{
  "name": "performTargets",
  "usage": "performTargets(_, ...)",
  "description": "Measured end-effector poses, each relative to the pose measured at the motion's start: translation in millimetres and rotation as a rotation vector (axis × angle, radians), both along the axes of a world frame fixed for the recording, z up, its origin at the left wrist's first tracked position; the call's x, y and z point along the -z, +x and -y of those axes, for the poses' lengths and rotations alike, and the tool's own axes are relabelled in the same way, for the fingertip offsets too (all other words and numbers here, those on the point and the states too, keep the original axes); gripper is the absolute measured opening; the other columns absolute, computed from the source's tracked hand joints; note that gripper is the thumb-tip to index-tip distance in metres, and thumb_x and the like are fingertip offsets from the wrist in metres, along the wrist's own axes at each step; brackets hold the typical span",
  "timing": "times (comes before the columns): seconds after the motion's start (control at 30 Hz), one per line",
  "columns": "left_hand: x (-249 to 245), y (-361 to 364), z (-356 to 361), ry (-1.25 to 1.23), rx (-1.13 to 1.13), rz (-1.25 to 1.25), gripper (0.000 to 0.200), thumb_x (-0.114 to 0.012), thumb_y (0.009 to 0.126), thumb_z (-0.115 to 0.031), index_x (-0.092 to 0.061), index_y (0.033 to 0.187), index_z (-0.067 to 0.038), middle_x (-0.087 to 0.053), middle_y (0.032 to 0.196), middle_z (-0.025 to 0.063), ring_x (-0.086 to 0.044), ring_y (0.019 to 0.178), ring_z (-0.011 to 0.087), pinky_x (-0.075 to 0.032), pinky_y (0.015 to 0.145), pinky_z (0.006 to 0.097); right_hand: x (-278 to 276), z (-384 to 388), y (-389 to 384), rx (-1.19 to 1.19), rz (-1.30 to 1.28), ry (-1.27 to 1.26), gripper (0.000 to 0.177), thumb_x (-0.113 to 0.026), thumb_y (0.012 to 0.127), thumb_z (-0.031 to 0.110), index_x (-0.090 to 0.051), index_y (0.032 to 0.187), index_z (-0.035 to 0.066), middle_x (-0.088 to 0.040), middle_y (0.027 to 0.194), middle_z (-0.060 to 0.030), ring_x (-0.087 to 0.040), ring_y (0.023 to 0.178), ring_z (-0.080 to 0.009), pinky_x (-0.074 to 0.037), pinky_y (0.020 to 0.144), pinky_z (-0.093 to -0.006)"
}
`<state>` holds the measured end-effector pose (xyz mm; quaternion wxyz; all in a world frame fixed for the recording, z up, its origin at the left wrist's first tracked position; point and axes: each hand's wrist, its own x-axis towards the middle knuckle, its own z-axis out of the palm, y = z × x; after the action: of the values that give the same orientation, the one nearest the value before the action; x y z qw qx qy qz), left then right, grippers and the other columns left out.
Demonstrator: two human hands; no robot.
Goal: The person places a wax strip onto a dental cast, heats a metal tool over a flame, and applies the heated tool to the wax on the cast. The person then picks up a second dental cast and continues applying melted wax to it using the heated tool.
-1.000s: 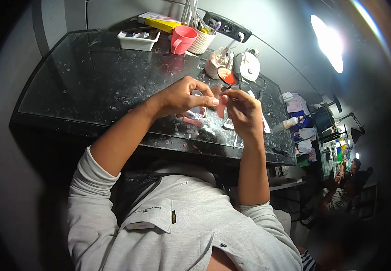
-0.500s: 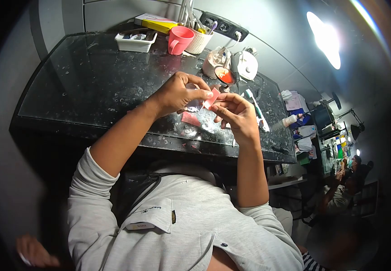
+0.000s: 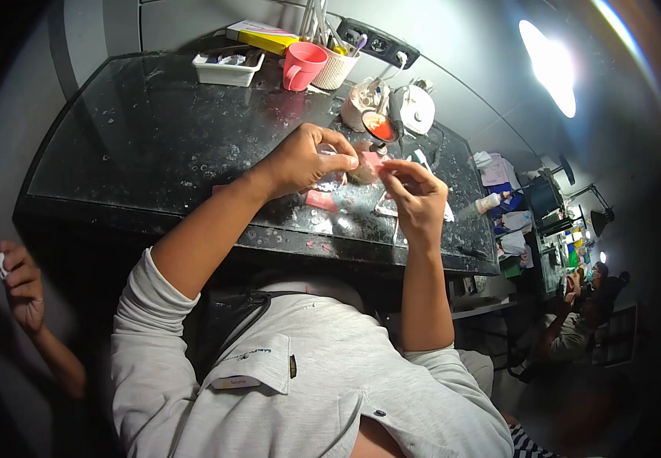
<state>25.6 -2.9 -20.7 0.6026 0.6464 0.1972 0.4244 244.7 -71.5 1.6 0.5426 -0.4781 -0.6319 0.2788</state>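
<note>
My left hand (image 3: pixel 309 159) is closed, thumb and index finger pinched together. Below its fingers shows a pale, shiny, translucent object (image 3: pixel 330 182), mostly hidden by the hand. My right hand (image 3: pixel 419 195) pinches a small piece of pink sheet wax (image 3: pixel 373 161) between thumb and fingertips, just right of the left fingertips. Another flat pink wax piece (image 3: pixel 320 200) lies on the black tabletop (image 3: pixel 140 145) below the hands. Behind the wax stands a brownish rounded object (image 3: pixel 362 174), partly covered.
At the back stand a white tray (image 3: pixel 227 72), a pink mug (image 3: pixel 304 67), a tool holder (image 3: pixel 336 72) and a red-orange dish (image 3: pixel 379 127). A toothbrush (image 3: pixel 424 162) lies right. Another person's hand (image 3: pixel 21 282) is at far left; people sit at far right.
My right hand has moved right with the pink wax, away from the left fingertips. My left hand has barely moved. The other person's hand at far left has risen.
</note>
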Motion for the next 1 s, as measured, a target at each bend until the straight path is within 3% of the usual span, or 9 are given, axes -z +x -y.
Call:
performTargets(0.1,-5.8,-2.3,2.9,0.011,-0.093,-0.057,0.015,-0.072,0.093,-0.013,-0.074,0.097,0.002,-0.072,0.085,0.0067,-0.066,0.071,0.0104,-0.052,0.067,0.0255,-3.7,-7.8,17.7,0.234,0.353,0.255,0.013,-0.077,0.083,0.001,-0.076,0.096,0.002,-0.074,0.088,-0.0057,-0.068,0.073,-0.0117,-0.053,0.067,-0.0250)
performTargets(0.37,-2.5,-2.6,-1.3,0.057,-0.091,-0.078,0.018,-0.071,0.093,-0.015,-0.074,0.099,0.001,-0.072,0.085,0.0066,-0.068,0.073,0.0096,-0.052,0.065,0.0247,-7.6,-24.6,24.7,0.365,0.542,0.397,0.008,-0.078,0.082,0.003,-0.076,0.090,0.006,-0.073,0.087,-0.0061,-0.069,0.071,-0.0152,-0.054,0.062,-0.0278)
performTargets(0.6,-5.1,-3.2,0.5,0.023,-0.070,-0.086,0.018,-0.070,0.094,-0.015,-0.074,0.098,0.003,-0.073,0.089,0.0081,-0.069,0.074,0.0115,-0.053,0.069,0.0260,-3.7,-35.8,17.3,0.349,0.535,0.419,0.009,-0.078,0.082,0.003,-0.075,0.089,0.007,-0.073,0.088,-0.0063,-0.069,0.068,-0.0154,-0.054,0.060,-0.0276)
performTargets(0.67,-3.4,-2.8,-0.8,0.032,-0.071,-0.096,0.018,-0.069,0.094,-0.014,-0.074,0.098,0.003,-0.073,0.090,0.0083,-0.069,0.074,0.0118,-0.053,0.070,0.0265,-4.0,-36.4,17.4,0.345,0.581,0.428,0.010,-0.079,0.082,0.004,-0.077,0.091,0.008,-0.074,0.089,-0.0029,-0.067,0.073,-0.0098,-0.053,0.060,-0.0238)
performTargets(0.8,-3.1,-3.1,-1.0,0.033,-0.082,-0.116,0.018,-0.069,0.095,-0.014,-0.074,0.098,0.003,-0.073,0.089,0.0088,-0.069,0.075,0.0122,-0.053,0.072,0.0271,-8.2,-30.8,12.3,0.331,0.555,0.433,0.011,-0.078,0.082,0.002,-0.076,0.090,0.008,-0.073,0.089,-0.0051,-0.069,0.070,-0.0133,-0.053,0.060,-0.0262)
performTargets(0.9,-3.3,-3.2,-0.9,0.020,-0.072,-0.109,0.018,-0.070,0.094,-0.015,-0.073,0.097,0.003,-0.072,0.089,0.0089,-0.069,0.074,0.0116,-0.053,0.070,0.0259,-9.1,-22.6,15.0,0.257,0.462,0.368,0.010,-0.077,0.084,0.001,-0.076,0.092,0.006,-0.074,0.087,-0.0036,-0.068,0.069,-0.0111,-0.053,0.060,-0.0255)
performTargets(0.97,-2.4,-2.8,-1.7,0.022,-0.071,-0.114,0.019,-0.069,0.095,-0.015,-0.073,0.098,0.003,-0.073,0.089,0.0090,-0.069,0.075,0.0116,-0.053,0.071,0.0259,-6.0,-20.0,25.1,0.136,0.147,0.082,0.007,-0.074,0.088,0.001,-0.075,0.095,0.001,-0.074,0.085,-0.0036,-0.068,0.067,-0.0099,-0.053,0.061,-0.0243)
performTargets(1.0,-4.1,-3.3,-0.2,0.021,-0.068,-0.114,0.019,-0.068,0.095,-0.015,-0.073,0.099,0.003,-0.073,0.090,0.0090,-0.069,0.075,0.0116,-0.053,0.071,0.0259,-10.1,-17.0,25.9,0.102,0.135,0.039,0.007,-0.071,0.092,0.002,-0.073,0.094,-0.004,-0.074,0.083,-0.0064,-0.068,0.065,-0.0105,-0.053,0.058,-0.0237)
